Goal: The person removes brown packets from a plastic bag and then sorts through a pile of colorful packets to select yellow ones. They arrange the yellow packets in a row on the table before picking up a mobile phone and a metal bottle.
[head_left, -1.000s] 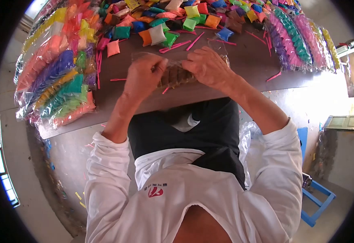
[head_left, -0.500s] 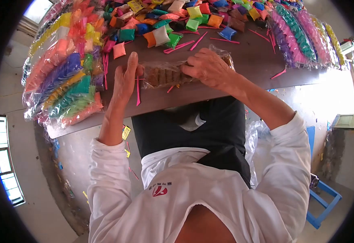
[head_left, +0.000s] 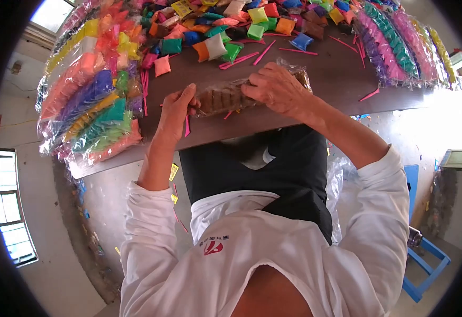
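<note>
A long clear plastic bag of brown packets (head_left: 221,100) lies across the near part of the table, between my hands. My left hand (head_left: 177,110) is closed at the bag's left end, thumb and fingers pinching the film there. Over the bag's right half, my right hand (head_left: 277,90) grips the plastic with curled fingers. Loose clear film sticks up beyond the right knuckles. A pink plastic stick (head_left: 187,127) lies just below my left hand, partly hidden by it.
Small colourful packets (head_left: 215,45) are heaped at the back of the brown table (head_left: 336,98). Filled clear bags (head_left: 91,105) are stacked at the left, and more bags (head_left: 394,47) lie at the right. Pink sticks (head_left: 265,53) are scattered between. A blue stool (head_left: 426,269) stands at lower right.
My left hand has closed from a raised-thumb pose onto the bag's left end. My right hand keeps its grip. The whole view has shifted slightly.
</note>
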Demonstrator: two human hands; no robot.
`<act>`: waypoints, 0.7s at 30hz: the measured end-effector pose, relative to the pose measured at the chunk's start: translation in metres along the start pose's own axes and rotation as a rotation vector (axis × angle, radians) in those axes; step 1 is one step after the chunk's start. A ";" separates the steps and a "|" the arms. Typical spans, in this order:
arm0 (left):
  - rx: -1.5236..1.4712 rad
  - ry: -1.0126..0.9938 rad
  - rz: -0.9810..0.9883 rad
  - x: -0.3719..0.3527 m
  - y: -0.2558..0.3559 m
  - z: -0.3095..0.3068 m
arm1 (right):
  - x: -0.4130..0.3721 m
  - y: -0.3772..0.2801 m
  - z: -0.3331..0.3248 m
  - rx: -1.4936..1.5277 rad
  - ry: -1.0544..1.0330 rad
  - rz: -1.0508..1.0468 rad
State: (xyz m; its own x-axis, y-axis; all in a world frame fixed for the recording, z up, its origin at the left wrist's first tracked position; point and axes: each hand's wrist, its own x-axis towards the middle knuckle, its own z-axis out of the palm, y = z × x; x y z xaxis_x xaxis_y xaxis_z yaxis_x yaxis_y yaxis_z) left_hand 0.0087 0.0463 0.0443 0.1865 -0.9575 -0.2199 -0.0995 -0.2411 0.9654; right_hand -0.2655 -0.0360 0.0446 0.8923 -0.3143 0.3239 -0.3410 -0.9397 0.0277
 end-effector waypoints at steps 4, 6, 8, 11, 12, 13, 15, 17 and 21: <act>0.070 0.069 0.060 -0.009 -0.008 0.002 | 0.000 -0.004 -0.001 -0.036 0.034 0.019; 0.123 0.119 0.080 -0.014 -0.017 0.001 | 0.000 -0.006 -0.005 -0.051 0.051 0.014; 0.184 0.176 0.095 -0.018 -0.027 0.000 | -0.001 -0.011 -0.004 -0.096 0.053 0.061; 0.364 0.196 0.238 -0.022 -0.039 -0.002 | -0.002 -0.013 -0.004 -0.110 0.019 0.110; 0.457 0.229 0.309 -0.022 -0.043 -0.001 | -0.002 -0.013 -0.004 -0.107 0.001 0.123; 0.545 0.263 0.385 -0.021 -0.046 0.000 | -0.002 -0.013 -0.004 -0.111 0.026 0.139; 0.678 0.313 0.487 -0.021 -0.051 0.005 | -0.007 -0.014 -0.004 -0.119 0.066 0.176; 0.763 0.349 0.545 -0.020 -0.055 0.009 | -0.014 -0.014 -0.008 -0.093 0.183 0.172; 0.786 0.390 0.593 -0.019 -0.063 0.012 | -0.032 -0.011 -0.022 -0.006 0.419 0.283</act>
State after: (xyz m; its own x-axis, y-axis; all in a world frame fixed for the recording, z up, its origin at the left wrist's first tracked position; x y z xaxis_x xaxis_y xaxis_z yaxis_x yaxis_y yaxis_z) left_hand -0.0008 0.0777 -0.0136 0.1876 -0.8722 0.4517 -0.8562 0.0801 0.5103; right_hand -0.2969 -0.0125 0.0545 0.5699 -0.4739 0.6713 -0.5548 -0.8245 -0.1112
